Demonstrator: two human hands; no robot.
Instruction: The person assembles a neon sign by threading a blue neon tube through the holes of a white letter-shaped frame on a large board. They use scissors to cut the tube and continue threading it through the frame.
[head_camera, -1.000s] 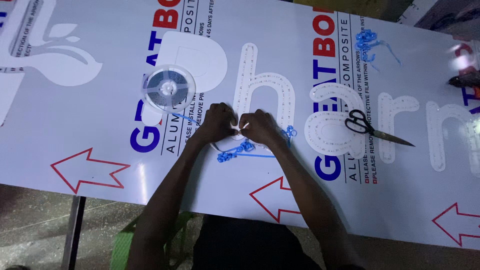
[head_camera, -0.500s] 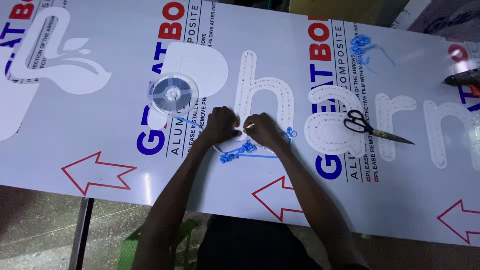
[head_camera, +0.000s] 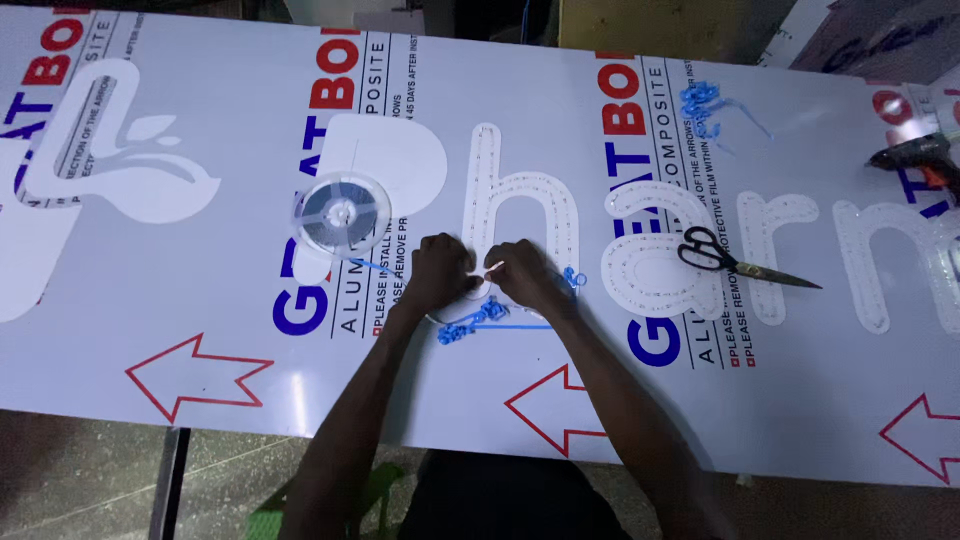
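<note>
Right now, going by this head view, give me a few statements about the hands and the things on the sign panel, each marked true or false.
1. Both the left hand and the right hand work at the foot of the cut-out letter h. True.
2. The scissors are in the right hand. False: they lie on the sign panel, to the right of both hands.
3. A clear strip reel lies left of the hands. True.
4. The blue scraps are piled on the reel. False: they lie just below the hands.
</note>
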